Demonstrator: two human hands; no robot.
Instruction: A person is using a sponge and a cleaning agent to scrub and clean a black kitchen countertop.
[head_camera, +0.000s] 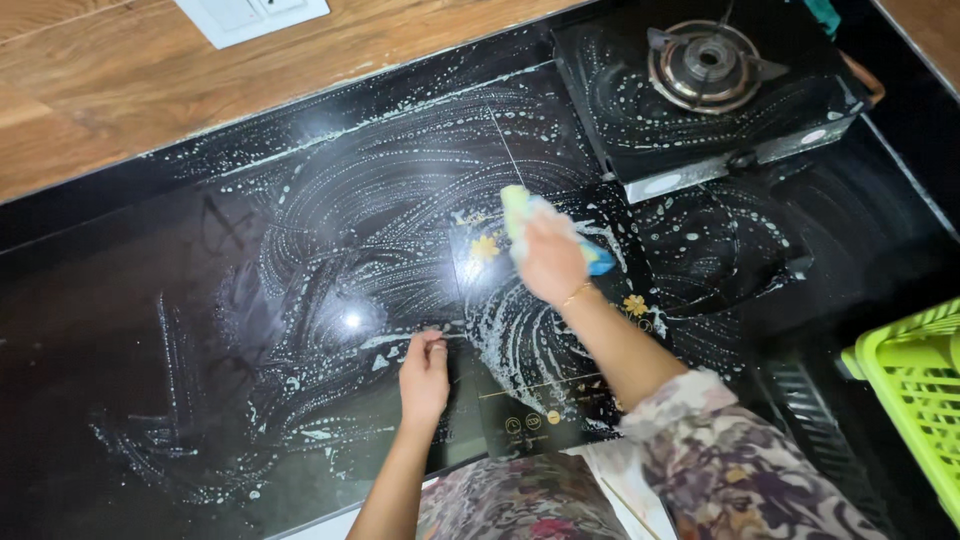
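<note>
A small scrubbing sponge, pale yellow-green with a blue underside (520, 215), is clamped in the fingers of the right hand (550, 258) and pressed onto the glossy black glass induction cooktop (540, 400). The sponge is blurred, and only its yellow top edge and a blue corner are seen past the hand. The left hand (424, 375) is laid flat, fingers together and gripping nothing, on the shiny black stone countertop (120, 330) just beside the cooktop's left edge. White soapy foam is smeared in swirls and dots across both surfaces. A black single-burner gas stove (700, 90) is seen at the upper right, speckled with suds, and a lime-green plastic basket (915, 400) at the right edge.
</note>
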